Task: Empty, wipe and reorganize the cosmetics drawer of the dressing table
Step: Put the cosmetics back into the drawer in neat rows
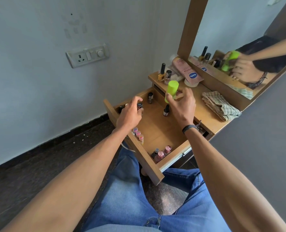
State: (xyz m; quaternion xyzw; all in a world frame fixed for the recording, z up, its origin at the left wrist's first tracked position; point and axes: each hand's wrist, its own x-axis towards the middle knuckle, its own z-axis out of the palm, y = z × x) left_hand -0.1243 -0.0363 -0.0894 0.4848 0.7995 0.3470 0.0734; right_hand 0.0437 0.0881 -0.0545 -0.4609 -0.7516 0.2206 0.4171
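Blue denim jeans point(125, 195) fill the six o'clock part of the view. Above them the open brown wooden drawer point(157, 129) of the dressing table juts out towards the knees. In the drawer's near corner, at its five o'clock, stands a cluster of pink-capped nail polish bottles point(160, 154). Along its front panel, at about eight o'clock, sits a row of small pink-topped pots point(138, 133).

Over the drawer's ten o'clock corner the left hand point(130, 113) grips a small black-capped bottle point(139, 106), its fingers curled round it. At one o'clock the right hand point(180, 104) hovers above the drawer. Its thumb and fingertips pinch the lower part of a lime-green cylindrical plastic bottle point(171, 91) held tilted in the air, with the other fingers loosely bent.

On the drawer floor below it a silver nail polish bottle with a black cap point(166, 110) stands upright. A dark-capped grey bottle point(150, 97) stands in the far corner at twelve o'clock.

Beyond, on the wooden dressing table top point(200, 113), a folded checked cloth point(221, 105) lies at three o'clock. A pink lotion bottle with a blue label point(187, 71) and a yellow nail polish bottle point(161, 72) are at the far end, at twelve o'clock. The wood-framed mirror point(239, 39) rises behind.
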